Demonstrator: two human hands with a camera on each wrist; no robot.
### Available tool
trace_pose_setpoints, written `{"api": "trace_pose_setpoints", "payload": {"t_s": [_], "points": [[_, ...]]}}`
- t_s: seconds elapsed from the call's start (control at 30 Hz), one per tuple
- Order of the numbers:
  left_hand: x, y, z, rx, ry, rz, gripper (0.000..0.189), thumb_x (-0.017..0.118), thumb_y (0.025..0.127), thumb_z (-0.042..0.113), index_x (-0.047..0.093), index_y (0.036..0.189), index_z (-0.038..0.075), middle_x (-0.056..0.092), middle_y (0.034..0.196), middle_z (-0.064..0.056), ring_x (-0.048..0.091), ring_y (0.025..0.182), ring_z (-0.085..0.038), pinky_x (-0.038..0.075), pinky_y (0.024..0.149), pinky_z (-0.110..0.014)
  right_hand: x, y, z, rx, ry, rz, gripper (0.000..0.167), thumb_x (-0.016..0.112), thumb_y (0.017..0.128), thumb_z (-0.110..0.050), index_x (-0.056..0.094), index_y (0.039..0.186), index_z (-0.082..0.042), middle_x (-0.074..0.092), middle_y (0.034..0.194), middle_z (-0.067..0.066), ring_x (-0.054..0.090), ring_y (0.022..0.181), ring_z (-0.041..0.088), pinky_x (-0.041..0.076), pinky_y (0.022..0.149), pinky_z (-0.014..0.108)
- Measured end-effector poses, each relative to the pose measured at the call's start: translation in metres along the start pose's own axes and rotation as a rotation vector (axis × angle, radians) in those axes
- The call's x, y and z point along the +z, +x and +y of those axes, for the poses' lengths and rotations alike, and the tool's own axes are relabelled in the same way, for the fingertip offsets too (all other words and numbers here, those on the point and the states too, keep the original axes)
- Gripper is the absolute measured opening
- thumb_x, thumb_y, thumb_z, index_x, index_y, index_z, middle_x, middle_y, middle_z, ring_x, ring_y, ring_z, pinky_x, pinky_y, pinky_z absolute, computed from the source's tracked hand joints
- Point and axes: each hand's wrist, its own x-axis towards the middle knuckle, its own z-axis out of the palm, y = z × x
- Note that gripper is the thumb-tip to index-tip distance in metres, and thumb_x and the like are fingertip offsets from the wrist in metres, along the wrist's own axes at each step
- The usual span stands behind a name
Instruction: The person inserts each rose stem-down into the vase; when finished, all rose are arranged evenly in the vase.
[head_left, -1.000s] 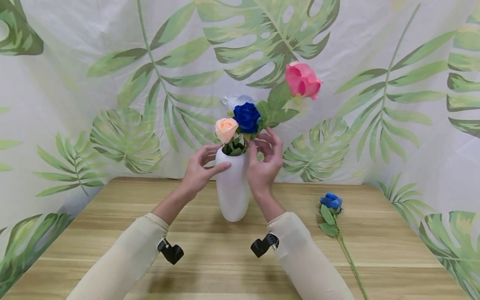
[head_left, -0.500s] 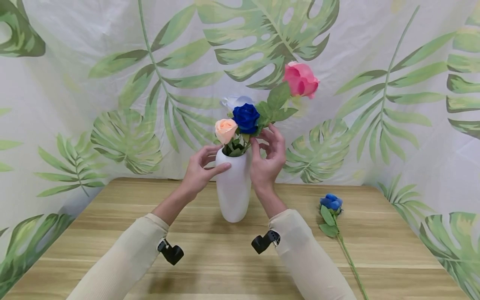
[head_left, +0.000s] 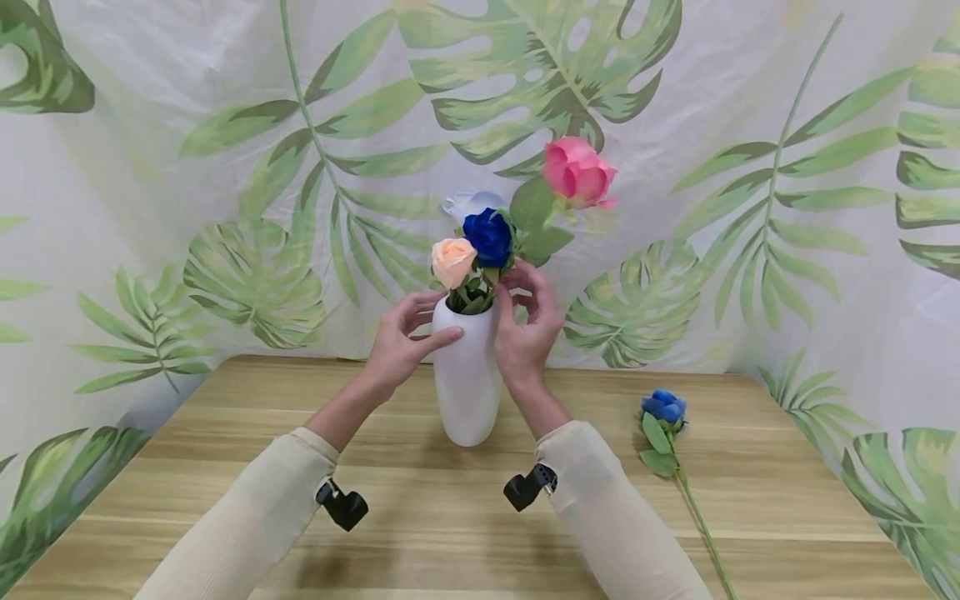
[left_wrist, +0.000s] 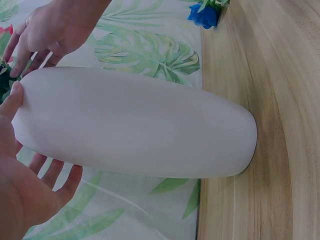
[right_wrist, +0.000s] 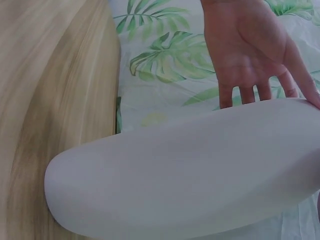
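Observation:
A white vase [head_left: 467,375] stands upright on the table, holding a peach rose [head_left: 453,262], a dark blue rose [head_left: 488,237] and a pale white-blue flower [head_left: 472,203] partly hidden behind them. My left hand [head_left: 397,337] holds the vase near its rim, thumb on the front and fingers round the far side; the left wrist view shows this hand [left_wrist: 30,185] too. At the right of the mouth, my right hand [head_left: 531,321] pinches the stem of a pink flower [head_left: 578,172], whose head leans right above the others. The pinched stem is mostly hidden by the fingers.
A blue rose [head_left: 663,407] with a long green stem lies on the right side of the wooden table [head_left: 420,517]. Behind the table hangs a leaf-printed cloth [head_left: 360,108].
The pink flower has swung left and slightly down, closer to the dark blue rose. My right hand has shifted slightly with it. The left hand still holds the vase.

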Motion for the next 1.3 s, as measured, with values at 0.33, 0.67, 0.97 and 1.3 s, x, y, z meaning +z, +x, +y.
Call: {"api": "trace_pose_setpoints", "payload": {"t_s": [0.33,0.67,0.97,1.3], "points": [[0.001,-0.001,0.0,0.0,-0.001,-0.001,0.047,0.076,0.093,0.004,0.058,0.135,-0.002,0.054,0.152,-0.012,0.057,0.132,-0.033,0.054,0.1,-0.05,-0.007,-0.015,0.009,-0.071,-0.124,-0.088,0.026,0.073,0.091,0.007,0.07,0.117,0.008,0.069,0.094,0.023,0.065,0.088,0.037,0.054,0.07,0.034],[0.0,-0.001,-0.001,-0.004,-0.009,-0.004,0.048,0.076,0.093,0.003,0.056,0.136,-0.003,0.054,0.15,-0.014,0.057,0.132,-0.034,0.05,0.105,-0.054,-0.006,-0.011,0.001,-0.007,-0.042,-0.025,0.024,0.074,0.091,0.002,0.062,0.11,0.01,0.068,0.101,0.024,0.065,0.096,0.034,0.051,0.074,0.03],[0.0,-0.001,-0.001,0.01,-0.007,0.001,0.048,0.076,0.092,0.002,0.057,0.135,-0.004,0.055,0.149,-0.014,0.057,0.131,-0.033,0.052,0.105,-0.048,-0.001,-0.002,-0.007,0.101,0.023,0.098,0.041,0.078,0.089,0.0,0.054,0.122,0.009,0.061,0.108,0.011,0.059,0.101,0.022,0.049,0.076,0.026],[0.0,-0.001,0.0,-0.003,-0.014,-0.002,0.049,0.076,0.093,0.003,0.056,0.137,-0.003,0.054,0.15,-0.014,0.057,0.131,-0.034,0.052,0.103,-0.05,-0.005,0.011,-0.009,0.118,0.172,0.036,0.027,0.074,0.087,0.012,0.061,0.11,0.018,0.073,0.095,-0.001,0.069,0.087,0.009,0.053,0.075,0.023]]}}
